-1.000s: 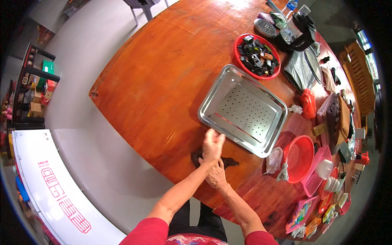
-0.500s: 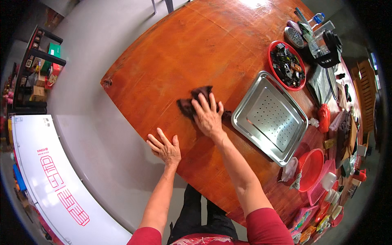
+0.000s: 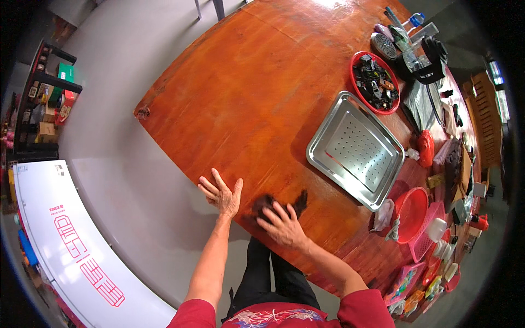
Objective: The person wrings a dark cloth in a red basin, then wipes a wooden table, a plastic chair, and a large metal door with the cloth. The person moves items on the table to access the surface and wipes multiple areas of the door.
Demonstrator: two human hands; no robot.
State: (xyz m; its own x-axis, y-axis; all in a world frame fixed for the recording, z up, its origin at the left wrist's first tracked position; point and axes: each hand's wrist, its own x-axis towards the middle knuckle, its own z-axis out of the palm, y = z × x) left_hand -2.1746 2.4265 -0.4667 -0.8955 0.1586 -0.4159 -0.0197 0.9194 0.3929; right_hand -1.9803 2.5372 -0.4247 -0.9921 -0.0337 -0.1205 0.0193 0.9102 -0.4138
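A dark cloth [image 3: 269, 202] lies on the large reddish-brown wooden table [image 3: 262, 93], near its front edge. My right hand [image 3: 281, 225] presses flat on the cloth, fingers spread over it. To its left, my left hand [image 3: 221, 192] rests open on the table's edge with fingers apart and nothing in it. A perforated rectangular steel tray [image 3: 355, 150] lies empty to the right of the cloth.
A round red tray [image 3: 356, 63] of small dark items sits behind the steel tray. Red baskets [image 3: 411, 214], bottles and mixed clutter line the table's right side. Grey floor, a white curved board [image 3: 65, 240] and a shelf [image 3: 46, 98] lie to the left.
My right hand has pulled the cloth back across the table toward the front edge. My left hand now rests on the table's edge instead of hovering off it.
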